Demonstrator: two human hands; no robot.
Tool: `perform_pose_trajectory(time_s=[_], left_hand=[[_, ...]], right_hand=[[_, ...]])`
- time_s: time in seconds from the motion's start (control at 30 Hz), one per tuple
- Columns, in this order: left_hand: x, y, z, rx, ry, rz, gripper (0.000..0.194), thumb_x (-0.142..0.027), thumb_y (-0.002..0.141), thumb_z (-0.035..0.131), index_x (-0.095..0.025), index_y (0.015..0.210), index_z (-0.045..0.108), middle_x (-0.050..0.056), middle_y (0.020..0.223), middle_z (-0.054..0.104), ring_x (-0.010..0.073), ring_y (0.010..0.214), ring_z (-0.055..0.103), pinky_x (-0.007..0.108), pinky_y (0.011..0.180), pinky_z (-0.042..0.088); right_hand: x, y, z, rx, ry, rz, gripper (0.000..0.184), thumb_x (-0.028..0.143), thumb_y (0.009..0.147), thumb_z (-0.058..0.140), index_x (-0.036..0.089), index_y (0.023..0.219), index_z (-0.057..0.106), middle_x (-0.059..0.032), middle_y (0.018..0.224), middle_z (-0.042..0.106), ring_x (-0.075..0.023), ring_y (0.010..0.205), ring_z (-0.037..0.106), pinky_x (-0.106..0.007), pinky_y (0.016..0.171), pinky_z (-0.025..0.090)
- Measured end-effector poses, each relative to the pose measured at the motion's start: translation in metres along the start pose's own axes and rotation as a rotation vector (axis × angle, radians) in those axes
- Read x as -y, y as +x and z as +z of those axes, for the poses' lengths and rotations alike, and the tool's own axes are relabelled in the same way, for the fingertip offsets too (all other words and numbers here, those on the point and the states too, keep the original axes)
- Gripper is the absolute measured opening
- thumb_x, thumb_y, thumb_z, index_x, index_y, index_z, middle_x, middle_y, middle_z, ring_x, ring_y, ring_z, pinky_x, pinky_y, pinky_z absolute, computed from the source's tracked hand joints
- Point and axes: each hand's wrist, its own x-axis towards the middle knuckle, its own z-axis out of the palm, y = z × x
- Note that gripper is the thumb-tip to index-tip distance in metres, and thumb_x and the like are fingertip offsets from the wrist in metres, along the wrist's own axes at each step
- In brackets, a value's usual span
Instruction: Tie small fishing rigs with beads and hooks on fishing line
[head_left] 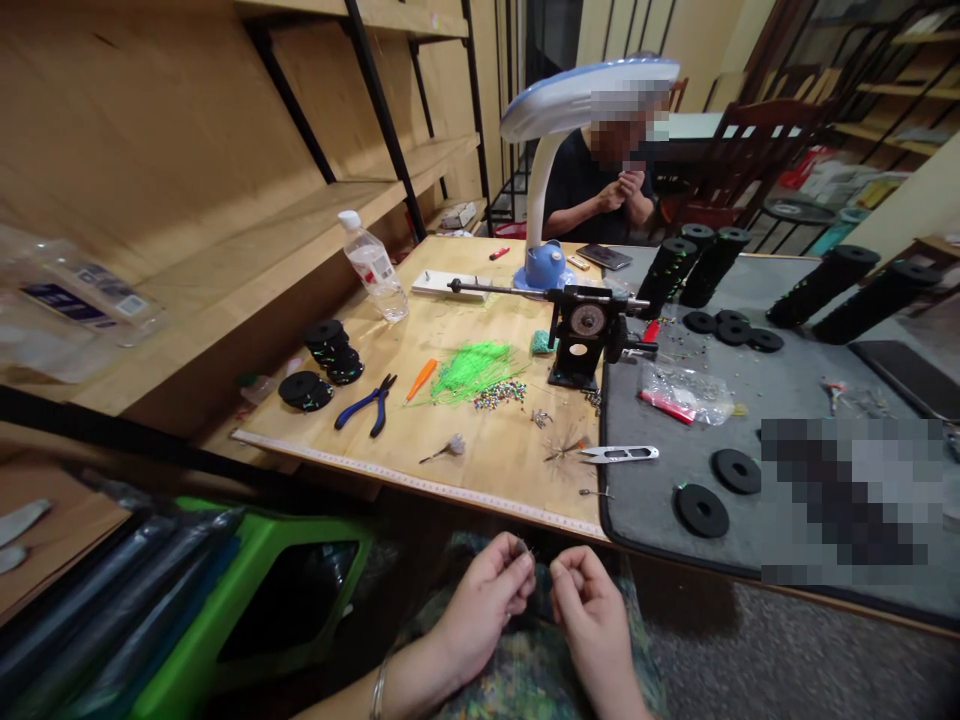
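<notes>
Both hands are raised close together in front of the table's near edge, above my lap. My left hand (501,580) is closed in a pinch, with something tiny and dark at its fingertips, too small to name. My right hand (589,598) is also pinched, thumb against forefinger, and what it holds, if anything, cannot be made out. On the wood beyond them lie white thread snips (621,454), a feathery tuft (450,447), bright green strands (476,370), a heap of small coloured beads (501,395) and an orange-handled tool (421,380).
Blue-handled pliers (367,405) lie left, near black foam spools (304,390). A black winding device (581,335) with a long rod stands mid-table under a desk lamp (544,265). More spools (701,510) rest on the grey mat (675,400). A person (592,190) sits across.
</notes>
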Motion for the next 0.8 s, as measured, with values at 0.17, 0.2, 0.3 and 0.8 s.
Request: perform_pose_trajectory(time_s=[0.17,0.2,0.3,0.8], left_hand=[[0.0024,0.0011,-0.0033,0.01,0.064,0.024,0.043,-0.048,0.067,0.075,-0.017,0.076,0.047,-0.007,0.063,0.044,0.0062,0.056,0.034,0.021,0.05,0.019],[0.003,0.0011,-0.0038,0.012,0.077,0.031,0.042,-0.048,0.068,0.074,-0.017,0.076,0.047,-0.007,0.063,0.044,0.0064,0.056,0.035,0.021,0.05,0.02],[0.004,0.0005,-0.0045,0.02,0.108,0.054,0.039,-0.047,0.07,0.072,-0.017,0.076,0.047,-0.007,0.063,0.043,0.0066,0.056,0.034,0.021,0.05,0.02],[0.0029,0.0008,-0.0031,0.027,0.097,0.041,0.041,-0.048,0.069,0.073,-0.017,0.076,0.046,-0.007,0.063,0.042,0.0063,0.056,0.032,0.021,0.05,0.019]], right_hand=[[-0.0003,-0.0043,-0.0005,0.041,-0.092,-0.043,0.028,0.043,0.078,0.063,0.019,0.067,0.052,0.0082,0.048,0.041,-0.0082,0.042,0.033,-0.02,0.041,0.025],[-0.0004,-0.0043,-0.0002,0.047,-0.102,-0.039,0.028,0.042,0.078,0.063,0.02,0.066,0.052,0.0084,0.047,0.04,-0.0082,0.042,0.032,-0.02,0.041,0.024],[-0.0008,-0.0029,0.0007,0.052,-0.111,-0.024,0.028,0.041,0.078,0.062,0.02,0.065,0.05,0.0086,0.047,0.039,-0.0081,0.042,0.032,-0.021,0.041,0.024],[-0.0032,-0.002,0.0002,0.067,-0.078,0.002,0.029,0.044,0.078,0.061,0.02,0.067,0.049,0.0086,0.049,0.04,-0.0084,0.043,0.031,-0.021,0.043,0.024]])
